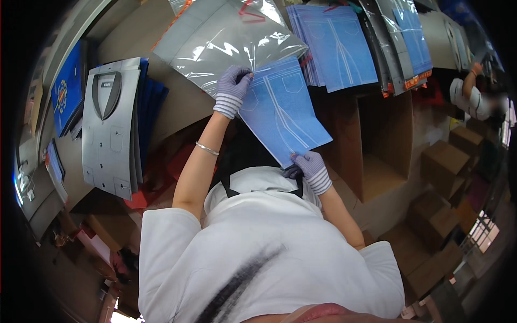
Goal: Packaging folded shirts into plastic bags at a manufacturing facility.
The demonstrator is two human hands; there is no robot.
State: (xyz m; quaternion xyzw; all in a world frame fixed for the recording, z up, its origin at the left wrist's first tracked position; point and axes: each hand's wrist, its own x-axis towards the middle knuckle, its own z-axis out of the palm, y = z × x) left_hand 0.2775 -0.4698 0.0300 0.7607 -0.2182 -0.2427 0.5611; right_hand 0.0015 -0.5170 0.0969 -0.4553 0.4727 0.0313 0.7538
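A flat blue sheet printed like denim jeans (286,99) slants in front of my body. My left hand (232,89), in a purple knit glove with a striped cuff, is closed at its upper left corner, right beside a shiny clear plastic bag (231,59); whether the fingers also pinch the bag is not plain. My right hand (311,169), gloved alike, grips the sheet's lower edge between thumb and fingers. The sheet's top edge meets the bag's near corner; I cannot tell whether it reaches inside. A grey panel shows through the plastic.
Grey shirt-shaped pieces (110,134) stand at the left beside a blue printed piece (69,89). More jeans-printed sheets (336,48) lie stacked at the far right, next to plastic-wrapped packs (404,43). An open cardboard box (385,145) stands below. Another person (474,97) is at the right.
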